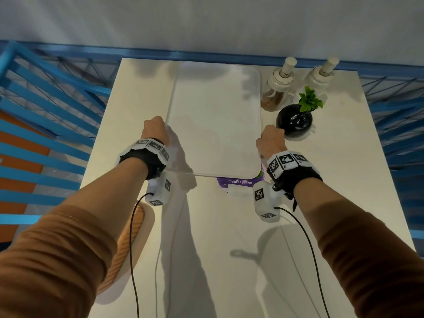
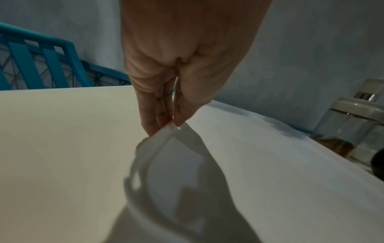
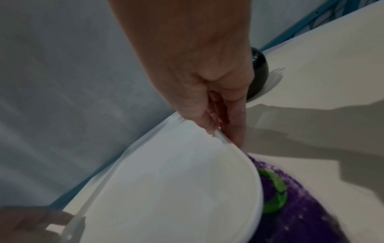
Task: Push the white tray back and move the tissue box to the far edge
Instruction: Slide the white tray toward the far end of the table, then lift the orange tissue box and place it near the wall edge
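Note:
The white tray lies lengthwise on the pale table, and its far end is close to the table's far edge. My left hand pinches its left rim; in the left wrist view the fingertips and the thumb close on the tray at its edge. My right hand pinches the right rim, its fingers under the tray and the thumb on top. An oval cream thing with a ribbed orange top lies at the near left; I cannot tell whether it is the tissue box.
A purple "Clean as you go" sticker shows under the tray's near edge. A black round vase with a green sprig stands just right of my right hand, with two lidded jars behind it. Blue slatted chairs flank the table.

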A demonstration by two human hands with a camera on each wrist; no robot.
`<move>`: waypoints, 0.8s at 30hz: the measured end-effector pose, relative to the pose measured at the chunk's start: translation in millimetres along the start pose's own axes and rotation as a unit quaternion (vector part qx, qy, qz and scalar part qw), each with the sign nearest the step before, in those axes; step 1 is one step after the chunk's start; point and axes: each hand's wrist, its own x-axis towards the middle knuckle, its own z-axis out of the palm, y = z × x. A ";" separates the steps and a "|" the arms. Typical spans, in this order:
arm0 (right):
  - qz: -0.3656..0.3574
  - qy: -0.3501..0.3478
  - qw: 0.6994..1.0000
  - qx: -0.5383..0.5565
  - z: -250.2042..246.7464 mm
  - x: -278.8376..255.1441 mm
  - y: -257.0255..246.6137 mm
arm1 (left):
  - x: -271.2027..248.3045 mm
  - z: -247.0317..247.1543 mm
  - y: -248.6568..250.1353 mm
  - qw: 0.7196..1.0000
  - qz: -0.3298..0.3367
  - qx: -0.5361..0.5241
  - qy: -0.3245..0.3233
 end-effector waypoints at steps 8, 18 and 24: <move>-0.062 0.015 0.998 0.027 -21.1 -45.9 3.1 | -39.2 -39.3 8.7 0.998 0.058 -0.020 0.006; -0.259 -0.103 0.958 0.062 -20.8 -177.1 -22.3 | -146.0 -110.7 -28.0 0.958 0.278 -0.068 -0.016; -0.295 -0.156 0.939 0.077 22.1 -228.7 -69.3 | -168.4 -124.4 -119.2 0.971 0.233 -0.047 -0.009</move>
